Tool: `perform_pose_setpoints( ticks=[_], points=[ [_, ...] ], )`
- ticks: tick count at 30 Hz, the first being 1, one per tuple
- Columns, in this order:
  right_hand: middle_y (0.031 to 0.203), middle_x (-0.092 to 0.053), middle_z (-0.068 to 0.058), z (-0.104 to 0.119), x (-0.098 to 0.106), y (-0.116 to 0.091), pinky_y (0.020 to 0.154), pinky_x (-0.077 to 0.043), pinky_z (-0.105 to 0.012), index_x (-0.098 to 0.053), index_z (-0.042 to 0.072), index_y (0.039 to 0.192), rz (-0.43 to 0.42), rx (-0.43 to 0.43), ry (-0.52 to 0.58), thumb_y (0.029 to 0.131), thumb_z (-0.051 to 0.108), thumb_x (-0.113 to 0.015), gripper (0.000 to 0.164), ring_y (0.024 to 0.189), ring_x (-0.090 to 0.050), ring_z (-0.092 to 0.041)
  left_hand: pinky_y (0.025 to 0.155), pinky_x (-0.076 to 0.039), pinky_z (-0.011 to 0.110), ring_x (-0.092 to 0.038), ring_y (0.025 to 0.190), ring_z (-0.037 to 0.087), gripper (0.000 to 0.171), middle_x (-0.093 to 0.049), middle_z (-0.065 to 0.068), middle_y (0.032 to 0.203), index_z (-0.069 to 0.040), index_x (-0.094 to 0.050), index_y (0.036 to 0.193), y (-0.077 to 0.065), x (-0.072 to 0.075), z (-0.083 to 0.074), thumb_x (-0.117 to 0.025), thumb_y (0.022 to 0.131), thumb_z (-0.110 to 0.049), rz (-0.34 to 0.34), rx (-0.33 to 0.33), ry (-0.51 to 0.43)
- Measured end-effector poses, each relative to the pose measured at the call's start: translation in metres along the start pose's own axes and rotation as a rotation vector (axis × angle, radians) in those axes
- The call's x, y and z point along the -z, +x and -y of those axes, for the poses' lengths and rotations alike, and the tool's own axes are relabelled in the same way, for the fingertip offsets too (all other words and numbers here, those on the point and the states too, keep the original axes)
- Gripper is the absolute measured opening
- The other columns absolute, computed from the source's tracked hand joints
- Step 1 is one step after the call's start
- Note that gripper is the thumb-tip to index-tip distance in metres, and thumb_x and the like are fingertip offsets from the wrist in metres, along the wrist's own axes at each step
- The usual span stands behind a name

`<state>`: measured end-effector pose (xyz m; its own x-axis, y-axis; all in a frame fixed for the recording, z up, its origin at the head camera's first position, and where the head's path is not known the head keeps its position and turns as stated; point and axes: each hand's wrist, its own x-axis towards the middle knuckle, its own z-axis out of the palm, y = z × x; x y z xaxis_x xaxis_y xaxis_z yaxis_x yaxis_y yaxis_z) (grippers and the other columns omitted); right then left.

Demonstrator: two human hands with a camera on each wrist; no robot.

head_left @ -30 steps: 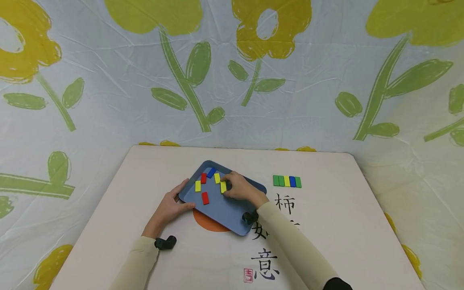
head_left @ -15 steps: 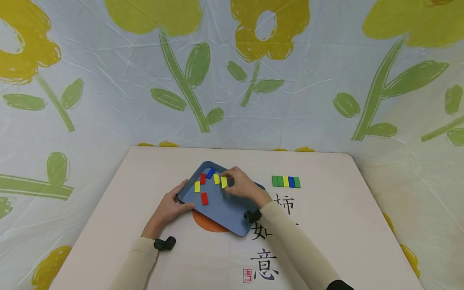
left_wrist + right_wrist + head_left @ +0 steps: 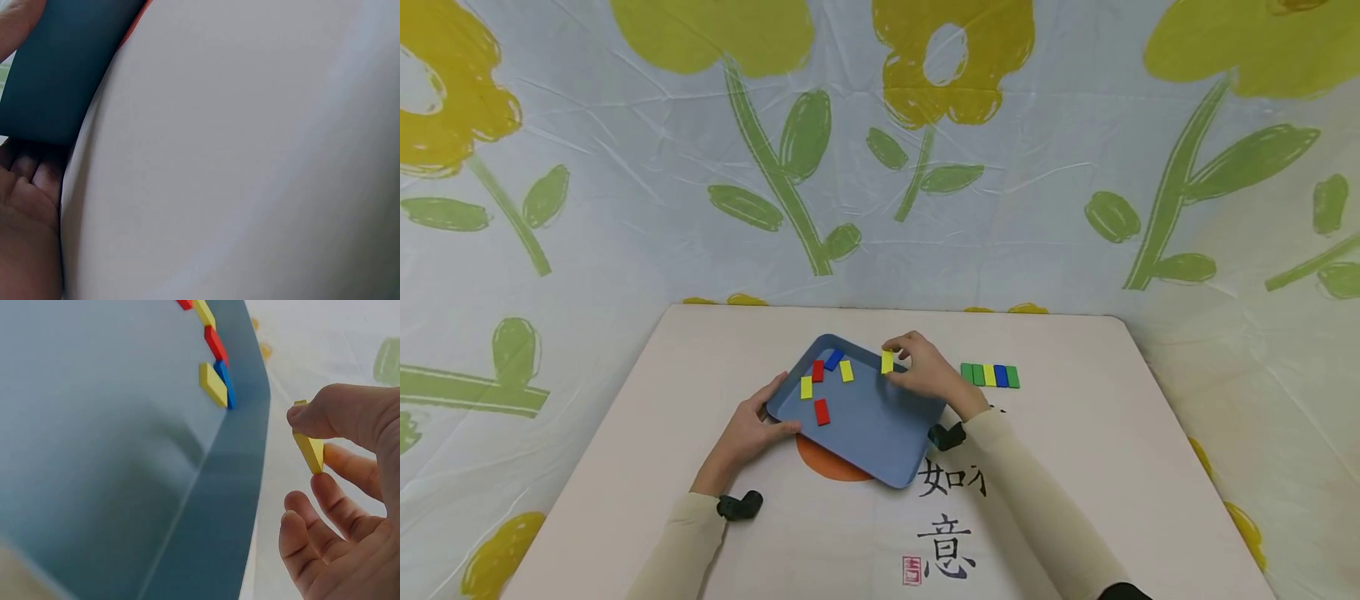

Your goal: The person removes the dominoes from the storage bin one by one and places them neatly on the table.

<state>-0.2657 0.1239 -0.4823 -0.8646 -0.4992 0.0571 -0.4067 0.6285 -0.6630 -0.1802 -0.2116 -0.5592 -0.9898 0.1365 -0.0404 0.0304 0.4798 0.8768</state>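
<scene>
My right hand [image 3: 934, 373] pinches a yellow tile [image 3: 887, 362] between thumb and fingertips, above the far right rim of a blue-grey tray [image 3: 872, 437]. In the right wrist view the thumb lies over this tile [image 3: 309, 450], while the other fingers are spread below. My left hand [image 3: 749, 433] grips the tray's left corner, thumb on the near edge; in the left wrist view its curled fingers [image 3: 37, 178] are partly hidden behind the tray wall [image 3: 62, 75]. Inside lie loose tiles: two red, one a red tile [image 3: 822, 412], two yellow, one a yellow tile [image 3: 807, 387], and a blue tile [image 3: 833, 360].
Right of the tray, a row of green, yellow and blue tiles [image 3: 989, 375] lies side by side on the pale tabletop cloth [image 3: 1075, 467]. The cloth carries black brush characters [image 3: 951, 546] and an orange patch [image 3: 827, 462], partly under the tray. A flowered sheet [image 3: 700, 250] hangs behind.
My right hand has lifted the yellow tile off the tray floor and carried it right and away from me, to the far rim. My left hand keeps its grip on the tray.
</scene>
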Motion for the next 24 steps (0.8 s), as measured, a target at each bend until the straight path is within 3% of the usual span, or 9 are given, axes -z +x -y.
perform_pose_setpoints(
  ticks=[10, 24],
  points=[
    [0.126, -0.051, -0.009, -0.021, 0.022, -0.012, 0.085, -0.054, -0.041, -0.058, 0.01, 0.131, -0.024, -0.053, 0.024, 0.084, 0.022, -0.071, 0.05, 0.111, -0.056, -0.028, 0.114, -0.032, 0.044, -0.024, 0.147, 0.026, 0.092, -0.028, 0.001, 0.158, -0.035, -0.03, 0.151, 0.0, 0.0, 0.002, -0.082, 0.075, -0.038, -0.003, 0.002, 0.002],
    [0.126, -0.052, -0.012, -0.052, 0.048, -0.033, 0.082, -0.055, -0.042, -0.058, 0.009, 0.13, -0.08, -0.121, -0.013, 0.084, 0.02, -0.071, 0.05, 0.108, -0.057, -0.029, 0.115, -0.031, 0.045, -0.021, 0.148, 0.026, 0.092, -0.026, 0.0, 0.159, -0.037, -0.03, 0.15, 0.001, 0.0, 0.002, -0.082, 0.075, -0.04, 0.007, 0.022, -0.014]
  ],
)
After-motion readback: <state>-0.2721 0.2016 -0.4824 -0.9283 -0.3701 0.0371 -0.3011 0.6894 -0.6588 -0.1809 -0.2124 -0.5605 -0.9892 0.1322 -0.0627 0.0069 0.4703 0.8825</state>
